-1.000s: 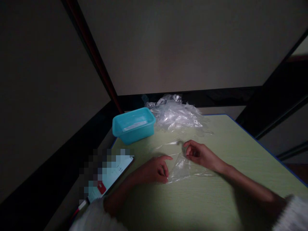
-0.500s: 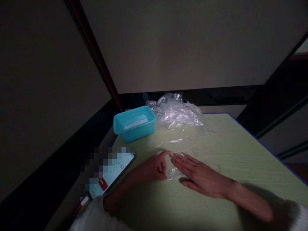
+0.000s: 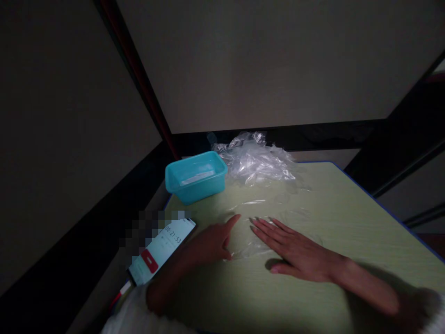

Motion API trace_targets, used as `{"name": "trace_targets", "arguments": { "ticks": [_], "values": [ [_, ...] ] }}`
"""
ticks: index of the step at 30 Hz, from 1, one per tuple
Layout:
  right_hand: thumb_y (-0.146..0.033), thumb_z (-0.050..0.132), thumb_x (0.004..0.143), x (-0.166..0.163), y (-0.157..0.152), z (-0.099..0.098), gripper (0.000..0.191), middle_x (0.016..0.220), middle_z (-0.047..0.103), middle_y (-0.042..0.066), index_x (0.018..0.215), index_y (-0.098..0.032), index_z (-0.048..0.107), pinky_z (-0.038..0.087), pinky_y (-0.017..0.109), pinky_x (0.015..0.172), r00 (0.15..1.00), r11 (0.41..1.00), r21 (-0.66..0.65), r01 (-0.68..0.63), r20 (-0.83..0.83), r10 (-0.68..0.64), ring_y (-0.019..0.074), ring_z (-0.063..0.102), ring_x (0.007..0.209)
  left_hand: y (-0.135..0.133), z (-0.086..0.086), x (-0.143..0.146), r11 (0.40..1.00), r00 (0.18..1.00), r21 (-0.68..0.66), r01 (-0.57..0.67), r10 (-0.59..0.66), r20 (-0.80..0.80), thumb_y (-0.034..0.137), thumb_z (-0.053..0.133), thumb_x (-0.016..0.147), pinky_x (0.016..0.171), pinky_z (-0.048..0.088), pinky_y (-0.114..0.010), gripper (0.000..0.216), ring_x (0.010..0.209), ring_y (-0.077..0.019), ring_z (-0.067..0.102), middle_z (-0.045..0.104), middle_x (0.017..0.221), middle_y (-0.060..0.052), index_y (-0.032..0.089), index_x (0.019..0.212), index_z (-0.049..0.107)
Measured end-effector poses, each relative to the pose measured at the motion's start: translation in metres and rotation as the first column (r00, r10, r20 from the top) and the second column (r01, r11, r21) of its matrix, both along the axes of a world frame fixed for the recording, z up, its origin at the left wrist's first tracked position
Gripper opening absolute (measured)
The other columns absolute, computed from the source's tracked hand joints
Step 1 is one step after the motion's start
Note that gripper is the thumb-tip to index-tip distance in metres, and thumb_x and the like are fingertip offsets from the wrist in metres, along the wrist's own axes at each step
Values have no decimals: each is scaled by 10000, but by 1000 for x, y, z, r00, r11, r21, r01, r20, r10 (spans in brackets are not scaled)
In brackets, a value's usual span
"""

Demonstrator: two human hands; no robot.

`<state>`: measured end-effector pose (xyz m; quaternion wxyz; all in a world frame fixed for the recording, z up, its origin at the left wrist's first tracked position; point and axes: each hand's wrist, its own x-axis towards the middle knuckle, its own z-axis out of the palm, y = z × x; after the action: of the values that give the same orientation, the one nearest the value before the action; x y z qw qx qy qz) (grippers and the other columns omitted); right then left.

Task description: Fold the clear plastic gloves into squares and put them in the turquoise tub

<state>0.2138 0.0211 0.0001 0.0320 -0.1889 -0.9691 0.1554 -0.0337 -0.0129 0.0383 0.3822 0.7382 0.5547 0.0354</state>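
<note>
A thin, clear plastic sheet (image 3: 250, 246), like a disposable glove or small bag, lies flat on the pale green table (image 3: 351, 218). My left hand (image 3: 215, 241) is at its left end, forefinger stretched out and thumb apart near the front corner; the other fingers curl underneath, partly hidden. Palm down, my right hand (image 3: 295, 253) lies over the sheet with straight fingers, the thumb out to the side. Just behind, another flat clear piece (image 3: 253, 202) catches the light. Farther back is a crumpled heap of the same clear plastic (image 3: 259, 162).
A turquoise plastic basket (image 3: 205, 189) with something pale inside stands at the back left. Left of my forearm lies a lit phone (image 3: 167, 246) showing a timer, with a cable at its lower end. A wall (image 3: 271, 69) rises behind the table.
My left hand has shifted slightly left, and the sheet's front left corner now reaches farther left. My right hand has slid a little right, widening the gap between the hands.
</note>
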Motion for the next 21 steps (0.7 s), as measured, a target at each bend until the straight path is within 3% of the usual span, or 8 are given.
{"name": "trace_targets", "arguments": {
  "ticks": [5,9,12,14,18,21],
  "values": [
    [-537,380,884,15,12,-5,799,1490,57,138,1423,-175,-86,156,529,1084,999,996,75,52,2,-52,277,102,1353,1,2,-8,998,992,16,53,-51,-113,169,686,659,647,394,-272,894,741,-198,546,567,756,20,225,1414,210],
    [-557,365,878,25,20,-1,829,1489,65,155,1414,-174,-137,173,556,1068,996,991,111,80,32,-84,291,115,1348,-1,0,-3,978,992,172,119,-109,-66,207,641,731,815,434,-331,710,954,-222,553,567,1119,-50,258,1363,321],
    [-557,362,878,31,24,3,821,1495,30,143,1418,-190,-135,163,566,1065,993,984,139,116,14,-119,300,100,1349,-3,-7,10,887,976,415,200,-218,-2,273,604,796,977,356,-380,562,1168,-239,437,461,1299,-87,216,1312,389],
    [-560,366,876,32,25,3,822,1496,38,142,1419,-194,-131,168,567,1064,993,983,141,118,11,-120,302,106,1348,-4,-15,21,803,944,520,290,-330,-16,333,597,815,1030,303,-394,584,1237,-249,375,432,1340,-126,154,1321,367],
    [-573,394,859,30,25,-5,855,1493,91,144,1422,-184,-119,175,540,1076,997,991,112,67,21,-69,290,131,1348,-5,-30,35,679,861,570,463,-498,-106,465,530,843,1106,160,-375,693,1347,-246,202,296,1434,-184,45,1345,304],
    [-570,413,853,29,23,-8,856,1492,93,141,1426,-184,-93,164,531,1082,999,995,91,42,20,-44,283,122,1350,-4,-39,38,651,827,548,526,-543,-148,520,457,864,1117,115,-376,709,1365,-231,149,243,1457,-173,54,1366,275]
  ]
}}
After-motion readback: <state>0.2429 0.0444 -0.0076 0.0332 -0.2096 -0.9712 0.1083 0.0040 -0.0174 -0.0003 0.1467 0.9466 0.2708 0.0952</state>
